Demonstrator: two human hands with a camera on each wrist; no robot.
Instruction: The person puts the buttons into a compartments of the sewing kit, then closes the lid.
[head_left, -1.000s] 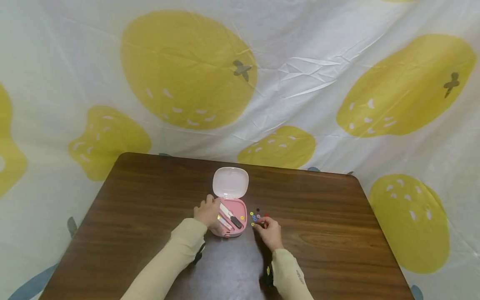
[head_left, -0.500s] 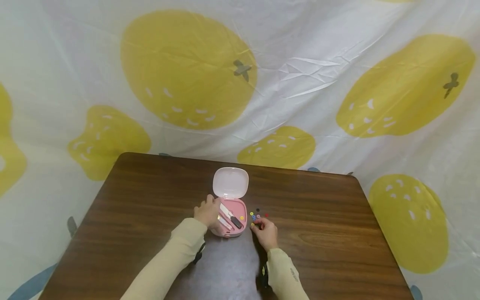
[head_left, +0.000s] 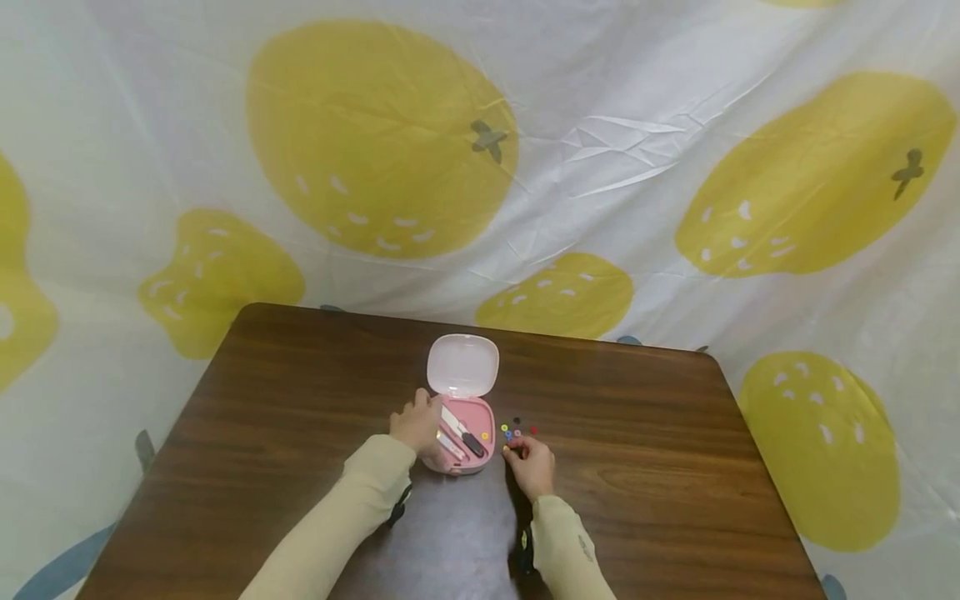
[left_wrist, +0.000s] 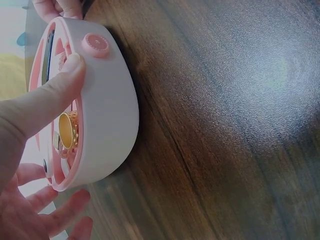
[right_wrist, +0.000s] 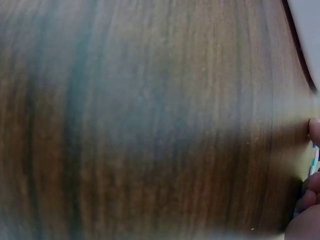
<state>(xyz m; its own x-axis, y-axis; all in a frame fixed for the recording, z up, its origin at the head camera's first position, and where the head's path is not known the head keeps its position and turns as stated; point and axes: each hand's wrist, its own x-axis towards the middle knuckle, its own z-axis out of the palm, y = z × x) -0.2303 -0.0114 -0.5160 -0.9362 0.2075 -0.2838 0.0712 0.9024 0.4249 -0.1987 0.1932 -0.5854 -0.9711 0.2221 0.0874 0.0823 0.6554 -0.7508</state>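
A pink sewing box [head_left: 487,461] stands on the table with its white lid [head_left: 462,367] raised behind it. My left hand [head_left: 417,423] grips its left side; in the left wrist view the thumb [left_wrist: 60,82] lies over the front rim near a round pink knob [left_wrist: 95,45]. Inside are a black-handled tool [head_left: 472,445], a yellow button [head_left: 484,436] and a gold thimble [left_wrist: 68,131]. To the right of the box, my right hand [head_left: 534,471] pinches a small yellow button [head_left: 506,448] at the tabletop, its fingertips partly covering it.
Several loose buttons lie just beyond my right fingertips, among them a black button [head_left: 517,421], a red button [head_left: 534,430] and a blue button [head_left: 508,435]. The brown wooden table [head_left: 637,500] ends at a hanging lemon-print cloth [head_left: 420,292].
My right hand has shifted slightly left and its fingertips have come onto the yellow button beside the box. The left hand keeps its grip on the box.
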